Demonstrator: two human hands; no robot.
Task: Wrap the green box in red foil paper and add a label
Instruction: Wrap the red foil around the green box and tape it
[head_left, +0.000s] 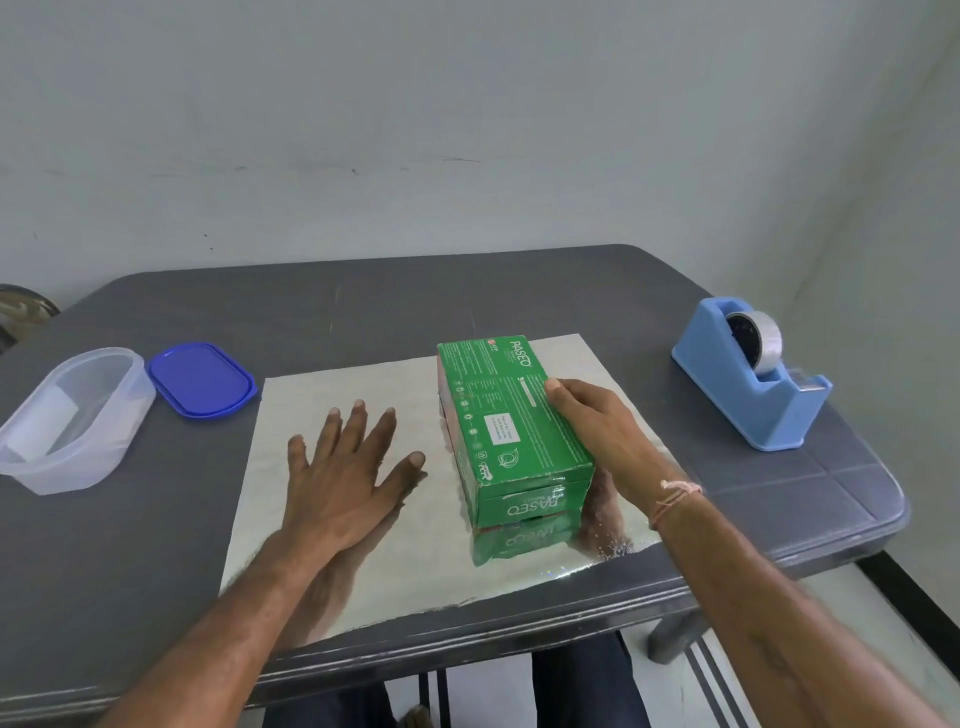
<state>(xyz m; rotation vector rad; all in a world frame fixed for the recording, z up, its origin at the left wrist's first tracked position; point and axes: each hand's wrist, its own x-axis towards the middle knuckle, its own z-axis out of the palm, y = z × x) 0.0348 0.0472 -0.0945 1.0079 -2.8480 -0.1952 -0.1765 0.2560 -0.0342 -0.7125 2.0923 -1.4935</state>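
Observation:
The green box (506, 426) lies lengthwise on a sheet of foil paper (322, 597), right of the sheet's middle. The sheet shows its silver, mirror-like side up; no red face is visible. My right hand (597, 431) grips the box's right side, thumb on the top face. Fingers spread, my left hand (345, 478) presses flat on the foil to the left of the box, apart from it. White paper pieces (44, 431), possibly labels, sit inside a clear plastic container (111, 441) at the far left.
A blue lid (202, 379) lies next to the clear container. A blue tape dispenser (753, 379) with a roll of tape stands at the right of the grey table (363, 306). The foil reaches the table's front edge. A wall stands close behind.

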